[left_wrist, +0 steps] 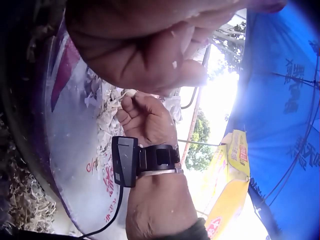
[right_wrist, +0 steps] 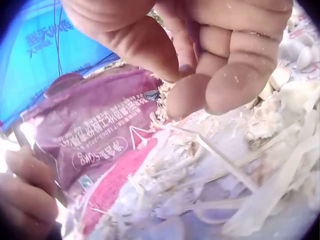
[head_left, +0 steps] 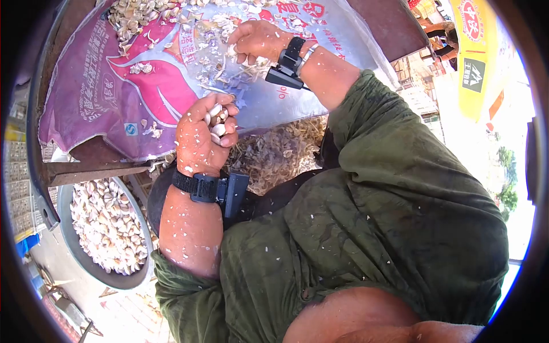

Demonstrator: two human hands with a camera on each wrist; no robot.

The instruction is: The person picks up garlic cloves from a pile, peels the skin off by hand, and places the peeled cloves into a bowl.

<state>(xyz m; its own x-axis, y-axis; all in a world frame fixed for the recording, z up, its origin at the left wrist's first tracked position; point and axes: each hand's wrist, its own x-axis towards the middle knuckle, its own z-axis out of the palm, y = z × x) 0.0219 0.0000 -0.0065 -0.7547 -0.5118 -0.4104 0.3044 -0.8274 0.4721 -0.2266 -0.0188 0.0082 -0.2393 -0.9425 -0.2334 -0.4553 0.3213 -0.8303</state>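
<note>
Several garlic cloves [head_left: 218, 121] sit in my left hand [head_left: 197, 134], whose fingers curl round them palm up at the sack's near edge. Farther forward, my right hand [head_left: 260, 41] is over the printed plastic sack [head_left: 154, 74], among loose garlic skins [head_left: 213, 67]. Its fingers [right_wrist: 235, 85] bend down close over dry skins and stalks in the right wrist view, with the thumb near the forefinger. A pale piece [left_wrist: 130, 93] shows beside those fingers in the left wrist view; I cannot tell whether they pinch it. The left palm's contents are hidden there.
A pile of garlic [head_left: 134, 17] lies at the sack's far left. Below the table on the left stands a round basin [head_left: 64, 208] full of cloves. Husks [head_left: 277, 154] litter the ground under the near edge. A metal frame bar [head_left: 34, 131] bounds the left side.
</note>
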